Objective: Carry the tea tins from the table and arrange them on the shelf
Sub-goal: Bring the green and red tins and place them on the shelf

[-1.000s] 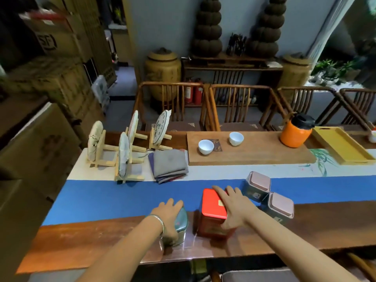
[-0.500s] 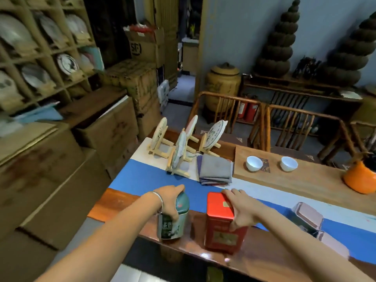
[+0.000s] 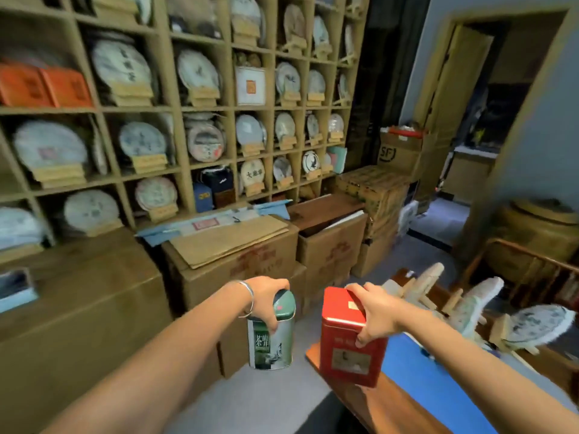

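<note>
My left hand [image 3: 266,300] grips the lid of a green tea tin [image 3: 272,339], which hangs in the air over the grey floor, left of the table's end. My right hand [image 3: 374,314] grips a red square tea tin [image 3: 343,349] from above, held just over the wooden table [image 3: 376,405] near its corner. The wooden shelf [image 3: 178,108] fills the upper left, its compartments packed with round tea cakes on stands and two orange boxes [image 3: 44,86].
Cardboard boxes [image 3: 238,255] stand stacked on the floor in front of the shelf's lower rows. Tea cakes on wooden stands [image 3: 476,303] sit on the table to the right, beside a blue runner [image 3: 438,386]. A doorway [image 3: 470,120] opens at the back right.
Both tins have come up off the table in my hands. The view has swung left from the table toward the shelf, and the green tin now hangs beyond the table's edge.
</note>
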The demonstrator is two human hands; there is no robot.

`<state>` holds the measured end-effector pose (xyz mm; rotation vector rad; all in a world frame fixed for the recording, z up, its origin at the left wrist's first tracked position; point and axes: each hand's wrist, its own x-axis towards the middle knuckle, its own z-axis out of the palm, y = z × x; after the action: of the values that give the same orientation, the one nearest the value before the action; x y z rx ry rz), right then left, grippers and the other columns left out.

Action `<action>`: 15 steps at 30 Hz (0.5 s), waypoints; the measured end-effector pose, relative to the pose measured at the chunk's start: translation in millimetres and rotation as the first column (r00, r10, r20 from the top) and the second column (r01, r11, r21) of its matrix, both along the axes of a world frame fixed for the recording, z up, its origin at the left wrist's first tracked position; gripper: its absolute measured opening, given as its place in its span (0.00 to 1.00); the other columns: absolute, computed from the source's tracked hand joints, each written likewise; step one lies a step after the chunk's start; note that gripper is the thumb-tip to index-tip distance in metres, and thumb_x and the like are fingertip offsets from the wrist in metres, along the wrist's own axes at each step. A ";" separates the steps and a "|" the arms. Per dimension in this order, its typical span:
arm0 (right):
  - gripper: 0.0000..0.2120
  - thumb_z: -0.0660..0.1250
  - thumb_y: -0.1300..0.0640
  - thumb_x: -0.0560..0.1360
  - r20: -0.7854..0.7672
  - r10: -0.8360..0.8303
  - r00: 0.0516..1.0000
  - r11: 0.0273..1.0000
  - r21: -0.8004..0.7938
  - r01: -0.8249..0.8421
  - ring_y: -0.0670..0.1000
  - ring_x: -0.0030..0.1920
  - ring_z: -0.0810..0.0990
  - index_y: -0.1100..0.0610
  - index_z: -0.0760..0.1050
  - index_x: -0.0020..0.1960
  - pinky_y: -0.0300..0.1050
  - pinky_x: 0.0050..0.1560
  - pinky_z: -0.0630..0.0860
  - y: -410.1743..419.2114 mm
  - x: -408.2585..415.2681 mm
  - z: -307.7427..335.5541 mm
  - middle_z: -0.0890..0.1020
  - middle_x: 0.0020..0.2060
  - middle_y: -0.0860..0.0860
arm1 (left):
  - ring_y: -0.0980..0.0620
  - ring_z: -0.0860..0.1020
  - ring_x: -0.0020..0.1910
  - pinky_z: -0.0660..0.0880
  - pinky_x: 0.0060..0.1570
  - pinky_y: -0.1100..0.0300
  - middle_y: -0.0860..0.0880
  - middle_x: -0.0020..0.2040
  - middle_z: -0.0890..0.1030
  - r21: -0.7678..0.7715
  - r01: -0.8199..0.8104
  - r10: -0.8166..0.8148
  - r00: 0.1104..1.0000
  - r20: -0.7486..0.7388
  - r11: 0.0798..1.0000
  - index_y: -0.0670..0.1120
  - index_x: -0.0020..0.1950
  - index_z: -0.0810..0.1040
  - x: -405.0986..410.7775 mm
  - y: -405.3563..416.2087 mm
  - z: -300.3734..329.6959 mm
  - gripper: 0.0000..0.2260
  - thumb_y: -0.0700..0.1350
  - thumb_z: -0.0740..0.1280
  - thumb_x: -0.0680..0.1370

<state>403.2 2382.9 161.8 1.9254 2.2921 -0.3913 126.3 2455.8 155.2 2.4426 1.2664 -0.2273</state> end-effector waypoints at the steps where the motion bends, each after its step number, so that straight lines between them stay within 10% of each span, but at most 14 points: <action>1: 0.57 0.76 0.36 0.54 0.002 0.045 0.999 0.999 0.020 -0.045 0.56 0.60 0.69 0.50 0.51 0.74 0.52 0.58 0.73 15.1 -29.4 8.2 0.65 0.58 0.52 | 0.47 0.75 0.46 0.76 0.42 0.54 0.48 0.50 0.74 0.029 -0.039 0.039 0.999 -0.010 0.999 0.51 0.57 0.69 -33.4 5.9 10.1 0.33 0.54 0.79 0.57; 9: 0.62 0.77 0.34 0.53 -0.029 0.327 0.944 0.945 0.036 -0.326 0.59 0.69 0.65 0.48 0.46 0.77 0.54 0.66 0.69 125.4 -264.3 77.5 0.59 0.71 0.54 | 0.48 0.74 0.54 0.74 0.51 0.57 0.49 0.61 0.75 0.175 -0.366 0.379 0.924 -0.047 0.914 0.49 0.68 0.67 -287.1 13.0 86.3 0.41 0.55 0.79 0.59; 15: 0.60 0.78 0.33 0.53 -0.121 0.551 0.825 0.834 0.052 -0.549 0.51 0.59 0.68 0.45 0.49 0.75 0.43 0.54 0.71 181.6 -422.3 112.3 0.62 0.57 0.46 | 0.45 0.74 0.59 0.73 0.52 0.55 0.48 0.66 0.72 0.202 -0.540 0.559 0.828 -0.048 0.817 0.49 0.72 0.63 -423.0 -2.7 113.9 0.44 0.59 0.78 0.62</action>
<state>-19.1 2564.5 274.1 1.1691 2.7932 -0.4348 -296.8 2453.1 269.0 2.0956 2.0581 -0.0803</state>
